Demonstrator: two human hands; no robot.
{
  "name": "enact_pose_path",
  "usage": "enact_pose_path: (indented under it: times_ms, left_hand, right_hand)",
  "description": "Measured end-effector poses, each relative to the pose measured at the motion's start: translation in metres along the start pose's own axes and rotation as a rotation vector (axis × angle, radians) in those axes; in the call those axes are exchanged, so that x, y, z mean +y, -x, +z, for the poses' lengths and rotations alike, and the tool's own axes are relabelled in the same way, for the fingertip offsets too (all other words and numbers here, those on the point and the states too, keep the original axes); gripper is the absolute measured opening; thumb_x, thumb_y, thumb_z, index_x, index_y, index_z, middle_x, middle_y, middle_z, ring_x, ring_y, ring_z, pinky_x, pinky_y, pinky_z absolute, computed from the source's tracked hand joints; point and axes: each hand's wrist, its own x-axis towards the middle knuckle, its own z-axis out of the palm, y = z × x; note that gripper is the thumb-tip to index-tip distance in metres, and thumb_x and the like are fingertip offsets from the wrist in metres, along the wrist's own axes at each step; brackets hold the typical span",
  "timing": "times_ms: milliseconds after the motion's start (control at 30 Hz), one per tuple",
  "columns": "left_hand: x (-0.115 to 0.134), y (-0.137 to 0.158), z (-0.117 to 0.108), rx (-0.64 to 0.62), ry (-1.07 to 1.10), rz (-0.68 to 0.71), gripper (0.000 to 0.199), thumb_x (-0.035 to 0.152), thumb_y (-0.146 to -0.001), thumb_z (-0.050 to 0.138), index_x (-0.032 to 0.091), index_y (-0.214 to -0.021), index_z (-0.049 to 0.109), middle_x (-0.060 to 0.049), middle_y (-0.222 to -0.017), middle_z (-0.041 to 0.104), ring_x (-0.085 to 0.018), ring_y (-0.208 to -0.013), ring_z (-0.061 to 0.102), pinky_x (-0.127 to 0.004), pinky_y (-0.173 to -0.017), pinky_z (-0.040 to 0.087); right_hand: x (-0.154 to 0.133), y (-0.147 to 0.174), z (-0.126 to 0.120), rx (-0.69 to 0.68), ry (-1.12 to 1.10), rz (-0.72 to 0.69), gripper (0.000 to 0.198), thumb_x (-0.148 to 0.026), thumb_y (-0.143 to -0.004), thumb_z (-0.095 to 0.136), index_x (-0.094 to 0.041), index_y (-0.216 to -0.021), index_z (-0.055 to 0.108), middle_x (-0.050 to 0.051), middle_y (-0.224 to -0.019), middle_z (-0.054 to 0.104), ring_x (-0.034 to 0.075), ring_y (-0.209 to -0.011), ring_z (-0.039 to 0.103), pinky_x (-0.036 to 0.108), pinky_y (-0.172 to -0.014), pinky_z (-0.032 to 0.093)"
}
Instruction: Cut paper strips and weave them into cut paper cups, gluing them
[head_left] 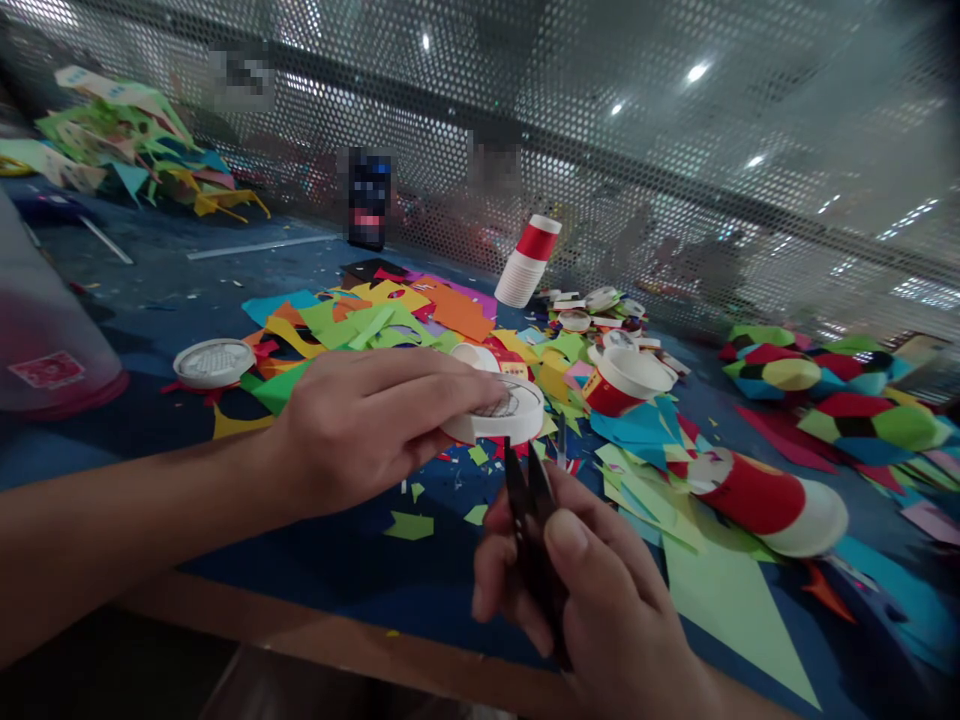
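My left hand [375, 420] grips the cut-off bottom of a paper cup [529, 412], a shallow white disc with a rim and a dark line drawing on its face. Below it, my right hand [592, 590] is wrapped round dark scissors [531, 500]. Their blades point up, slightly apart, with the tips close to the disc's lower rim; I cannot tell whether they touch it. The scissors' handles are mostly hidden in my palm. Another cup bottom with a drawing [214, 362] lies to the left of my left hand.
Coloured paper scraps [390, 310] cover the table's middle. A leaning stack of paper cups [529, 260], a cut cup [626, 380] and a cup on its side [772, 500] stand rightward. Paper polyhedra [825, 390] lie far right. A phone [369, 200] leans against the perforated screen.
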Motion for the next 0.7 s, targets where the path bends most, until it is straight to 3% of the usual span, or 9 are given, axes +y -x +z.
enact_pose_path:
  times_ms: [133, 333, 700]
  left_hand:
    - [-0.0006, 0.0003, 0.0007, -0.012, 0.001, 0.0, 0.022, 0.018, -0.099, 0.05, 0.023, -0.112, 0.067, -0.003, -0.105, 0.077, -0.013, -0.093, 0.073, -0.022, -0.084, 0.061]
    - [0.001, -0.0022, 0.0006, 0.024, -0.025, 0.004, 0.021, 0.01, -0.095, 0.054, 0.017, -0.107, 0.069, -0.004, -0.101, 0.078, -0.012, -0.091, 0.074, -0.017, -0.085, 0.059]
    - [0.0038, -0.0012, -0.0044, 0.002, -0.091, 0.021, 0.019, 0.02, -0.098, 0.055, 0.019, -0.11, 0.069, -0.003, -0.098, 0.078, -0.012, -0.085, 0.074, -0.018, -0.081, 0.059]
  right_hand:
    - [0.0006, -0.0002, 0.0005, -0.017, -0.025, 0.02, 0.042, -0.06, -0.085, 0.062, -0.02, -0.084, 0.054, 0.0, -0.057, 0.064, 0.004, -0.035, 0.032, 0.016, -0.034, 0.02]
    - [0.0015, -0.0013, -0.0005, -0.008, -0.102, 0.037, 0.039, -0.057, -0.085, 0.064, -0.019, -0.083, 0.055, 0.002, -0.061, 0.069, 0.003, -0.033, 0.035, 0.015, -0.032, 0.022]
    - [0.0013, -0.0006, -0.0012, -0.023, -0.163, 0.043, 0.035, -0.052, -0.087, 0.066, -0.018, -0.08, 0.056, 0.003, -0.062, 0.07, 0.002, -0.035, 0.038, 0.011, -0.034, 0.025]
